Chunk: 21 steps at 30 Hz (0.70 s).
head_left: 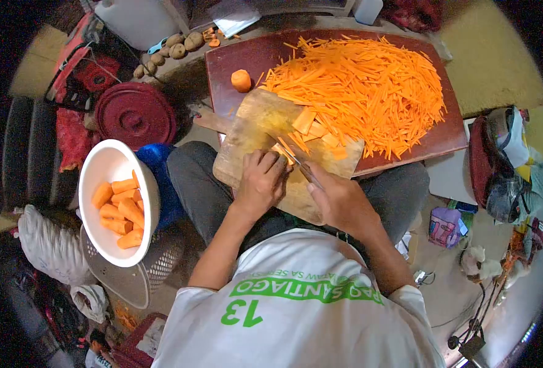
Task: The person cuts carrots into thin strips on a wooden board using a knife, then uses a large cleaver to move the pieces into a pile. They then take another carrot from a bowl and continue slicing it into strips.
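Observation:
My right hand (pixel 338 199) grips a knife (pixel 307 172), its blade angled up and left over the wooden cutting board (pixel 241 144). Under the bent fingers of my left hand (pixel 261 180) is a piece of carrot (pixel 282 152), pressed against the board beside the blade. Flat carrot slices (pixel 311 127) lie on the board just beyond the knife. A large heap of carrot strips (pixel 363 92) spreads from the board's far edge over a dark red tabletop (pixel 222 58). One peeled carrot chunk (pixel 241 80) stands at the left of that heap.
At my left, a white basin (pixel 89 165) holds several peeled carrots (pixel 124 208). Behind it sits a dark red lidded tub (pixel 135 113). Potatoes (pixel 176 49) line the ledge at the back left. Bags and a purple pouch (pixel 445 226) lie on the right.

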Tool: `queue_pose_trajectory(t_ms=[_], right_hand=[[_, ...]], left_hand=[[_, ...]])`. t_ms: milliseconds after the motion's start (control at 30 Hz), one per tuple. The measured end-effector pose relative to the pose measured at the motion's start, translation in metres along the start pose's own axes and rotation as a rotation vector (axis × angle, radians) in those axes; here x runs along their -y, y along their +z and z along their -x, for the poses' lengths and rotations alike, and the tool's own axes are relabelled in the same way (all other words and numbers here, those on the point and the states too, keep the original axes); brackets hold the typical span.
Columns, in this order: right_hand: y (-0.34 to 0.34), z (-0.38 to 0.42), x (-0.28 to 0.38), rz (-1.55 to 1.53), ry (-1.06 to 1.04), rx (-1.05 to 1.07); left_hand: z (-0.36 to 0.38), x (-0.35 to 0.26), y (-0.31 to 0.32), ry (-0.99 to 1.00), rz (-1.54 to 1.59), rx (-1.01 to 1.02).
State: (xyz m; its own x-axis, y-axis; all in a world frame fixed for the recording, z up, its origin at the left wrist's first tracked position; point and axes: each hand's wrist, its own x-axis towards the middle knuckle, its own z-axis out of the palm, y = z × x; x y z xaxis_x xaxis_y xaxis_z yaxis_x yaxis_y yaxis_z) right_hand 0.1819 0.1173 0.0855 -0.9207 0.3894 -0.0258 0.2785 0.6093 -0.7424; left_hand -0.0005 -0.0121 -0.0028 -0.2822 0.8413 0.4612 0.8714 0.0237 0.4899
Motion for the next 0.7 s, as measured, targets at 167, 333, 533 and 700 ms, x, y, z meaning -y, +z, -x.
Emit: queue_pose_trajectory(t_ms=[167, 333, 533, 700], right_hand=[[-0.019, 0.005, 0.028, -0.01, 0.244, 0.175], [0.018, -0.013, -0.006, -0.017, -0.082, -0.08], [-0.017, -0.009, 0.037, 0.021, 0.265, 0.172], [0.005, -0.013, 0.012, 0.041, 0.237, 0.153]], left_hand=[[-0.002, 0.0, -0.005, 0.009, 0.038, -0.034], [-0.006, -0.002, -0.006, 0.009, 0.02, -0.034], [0.001, -0.001, -0.002, -0.028, 0.021, -0.025], [-0.004, -0.002, -0.008, -0.002, 0.032, -0.04]])
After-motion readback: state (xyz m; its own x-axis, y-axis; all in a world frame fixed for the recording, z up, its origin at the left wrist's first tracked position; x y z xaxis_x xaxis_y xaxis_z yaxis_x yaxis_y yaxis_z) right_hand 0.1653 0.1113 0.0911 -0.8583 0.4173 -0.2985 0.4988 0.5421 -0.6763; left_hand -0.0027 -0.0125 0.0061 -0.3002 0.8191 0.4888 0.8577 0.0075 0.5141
